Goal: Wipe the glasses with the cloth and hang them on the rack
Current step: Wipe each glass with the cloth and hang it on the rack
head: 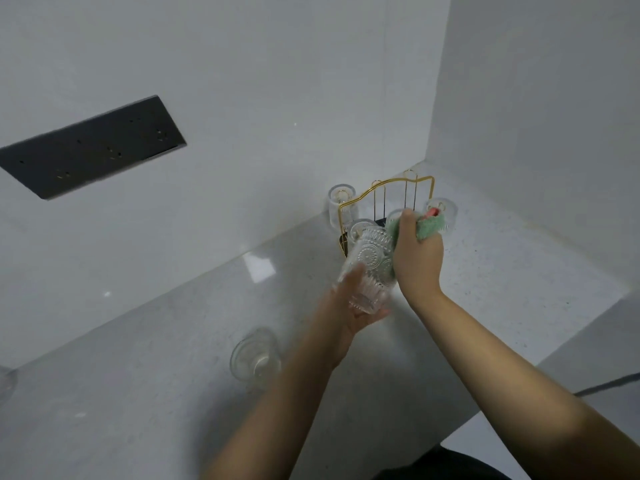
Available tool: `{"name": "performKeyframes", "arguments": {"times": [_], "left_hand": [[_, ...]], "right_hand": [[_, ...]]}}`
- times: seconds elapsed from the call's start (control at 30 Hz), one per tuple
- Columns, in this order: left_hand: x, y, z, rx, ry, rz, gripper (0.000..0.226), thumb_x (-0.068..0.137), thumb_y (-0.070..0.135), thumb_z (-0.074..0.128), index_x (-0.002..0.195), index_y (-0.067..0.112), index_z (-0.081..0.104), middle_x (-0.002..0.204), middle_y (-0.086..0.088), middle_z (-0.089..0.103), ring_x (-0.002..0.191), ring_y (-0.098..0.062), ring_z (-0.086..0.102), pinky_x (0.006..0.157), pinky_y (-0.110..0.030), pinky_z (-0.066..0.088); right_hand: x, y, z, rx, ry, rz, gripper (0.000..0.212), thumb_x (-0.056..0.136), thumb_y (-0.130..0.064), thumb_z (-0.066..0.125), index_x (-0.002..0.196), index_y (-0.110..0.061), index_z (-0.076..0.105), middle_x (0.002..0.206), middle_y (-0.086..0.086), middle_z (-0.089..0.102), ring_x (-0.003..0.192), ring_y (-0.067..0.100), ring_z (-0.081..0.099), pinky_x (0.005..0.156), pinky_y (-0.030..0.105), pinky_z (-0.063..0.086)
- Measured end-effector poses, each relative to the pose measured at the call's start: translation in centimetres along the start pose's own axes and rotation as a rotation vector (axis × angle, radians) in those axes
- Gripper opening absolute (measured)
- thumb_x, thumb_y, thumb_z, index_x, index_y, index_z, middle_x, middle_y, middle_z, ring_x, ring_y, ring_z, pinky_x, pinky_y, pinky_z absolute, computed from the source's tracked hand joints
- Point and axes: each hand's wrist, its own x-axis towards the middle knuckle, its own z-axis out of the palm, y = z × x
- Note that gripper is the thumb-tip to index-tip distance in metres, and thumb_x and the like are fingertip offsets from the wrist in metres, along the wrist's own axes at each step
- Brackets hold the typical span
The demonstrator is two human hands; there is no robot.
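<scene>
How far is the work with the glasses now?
Done: several glasses, one at, already hang on the gold rack. In hand: left hand holds an embossed glass; right hand wipes it with the green cloth. Left: one glass on the counter.

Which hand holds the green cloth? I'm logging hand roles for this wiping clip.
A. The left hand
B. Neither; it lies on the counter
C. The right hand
C: the right hand grips the green cloth against the patterned glass, which the left hand holds.
</scene>
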Motion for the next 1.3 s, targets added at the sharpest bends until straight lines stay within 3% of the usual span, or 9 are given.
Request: {"name": "performKeyframes", "arguments": {"times": [0.13, 0.3, 0.4, 0.57, 0.67, 0.7, 0.87, 1.07, 1.3], "left_hand": [[2.6, -1.4, 1.6, 0.389, 0.144, 0.317, 0.069, 0.069, 0.027, 0.081, 0.123, 0.021, 0.039, 0.117, -0.002, 0.059, 0.098, -0.017, 0.068, 0.072, -0.032, 0.061], [6.1, 1.0, 4.0, -0.116, 0.116, 0.000, 0.037, 0.080, 0.028, 0.069, 0.114, 0.017, 0.058, 0.114, -0.012, 0.066, 0.087, -0.024, 0.071, 0.059, -0.024, 0.058], [8.0, 1.8, 5.3, -0.076, 0.190, -0.054, 0.019, 0.090, 0.037, 0.061, 0.101, 0.022, 0.063, 0.099, -0.005, 0.071, 0.079, -0.021, 0.071, 0.056, -0.021, 0.051], [12.0, 3.8, 6.2, 0.048, 0.373, 0.074, 0.031, 0.085, 0.049, 0.065, 0.091, 0.019, 0.069, 0.081, 0.003, 0.074, 0.074, -0.016, 0.065, 0.051, -0.018, 0.043], [14.3, 5.5, 6.0, 0.180, 0.479, 0.187, 0.081, 0.063, 0.071, 0.073, 0.116, 0.011, 0.062, 0.112, -0.006, 0.069, 0.098, -0.023, 0.065, 0.065, -0.026, 0.044], [15.0, 6.2, 6.0, 0.231, 0.511, 0.225, 0.084, 0.065, 0.069, 0.073, 0.123, 0.012, 0.056, 0.120, -0.007, 0.065, 0.108, -0.025, 0.063, 0.072, -0.028, 0.046], [19.7, 10.1, 6.8, 0.456, 0.602, 0.382, 0.070, 0.080, 0.051, 0.072, 0.136, 0.017, 0.047, 0.135, -0.003, 0.055, 0.118, -0.017, 0.055, 0.087, -0.026, 0.042], [26.0, 11.6, 7.8, 0.791, 0.601, 0.480, 0.073, 0.076, 0.054, 0.075, 0.134, 0.018, 0.050, 0.127, 0.001, 0.062, 0.114, -0.015, 0.057, 0.083, -0.025, 0.045], [31.3, 10.3, 7.6, 1.150, 0.485, 0.386, 0.069, 0.077, 0.054, 0.074, 0.131, 0.017, 0.051, 0.127, -0.002, 0.061, 0.124, -0.023, 0.044, 0.086, -0.027, 0.034]], "right_hand": [[3.3, 0.9, -0.3, -0.049, -0.027, 0.041, 0.043, 0.097, -0.031, 0.043, 0.057, -0.018, 0.043, 0.051, -0.003, 0.046, 0.038, -0.002, 0.044, 0.040, 0.012, 0.031], [7.5, 1.8, -1.0, -0.010, -0.099, -0.104, 0.039, 0.098, -0.025, 0.042, 0.061, -0.016, 0.042, 0.052, -0.004, 0.041, 0.040, -0.001, 0.042, 0.041, 0.013, 0.030], [9.7, 2.7, -1.1, -0.022, -0.128, -0.156, 0.041, 0.097, -0.031, 0.043, 0.069, -0.003, 0.050, 0.052, -0.003, 0.042, 0.041, 0.002, 0.043, 0.039, 0.011, 0.029], [13.2, 3.7, -1.6, 0.033, -0.116, -0.102, 0.036, 0.099, -0.023, 0.042, 0.067, -0.007, 0.049, 0.049, 0.001, 0.045, 0.035, 0.002, 0.044, 0.036, 0.017, 0.035], [15.1, 4.4, -2.1, 0.061, -0.142, -0.013, 0.041, 0.098, -0.032, 0.041, 0.067, -0.008, 0.051, 0.047, 0.005, 0.048, 0.032, 0.010, 0.046, 0.035, 0.022, 0.038], [15.7, 4.7, -2.2, 0.065, -0.148, 0.001, 0.041, 0.098, -0.032, 0.041, 0.065, -0.009, 0.050, 0.047, 0.003, 0.048, 0.032, 0.010, 0.046, 0.035, 0.022, 0.038], [17.7, 5.0, -1.6, 0.091, -0.203, 0.022, 0.039, 0.099, -0.025, 0.040, 0.066, -0.008, 0.050, 0.047, 0.004, 0.046, 0.029, 0.004, 0.044, 0.030, 0.018, 0.036], [19.7, 5.7, -0.7, 0.167, -0.215, 0.089, 0.040, 0.098, -0.027, 0.041, 0.065, -0.006, 0.047, 0.046, 0.005, 0.040, 0.028, 0.012, 0.041, 0.030, 0.018, 0.034], [21.2, 6.6, -0.1, 0.153, -0.203, 0.118, 0.040, 0.099, -0.022, 0.040, 0.070, 0.005, 0.049, 0.048, 0.013, 0.040, 0.028, 0.009, 0.041, 0.029, 0.018, 0.036]]}}
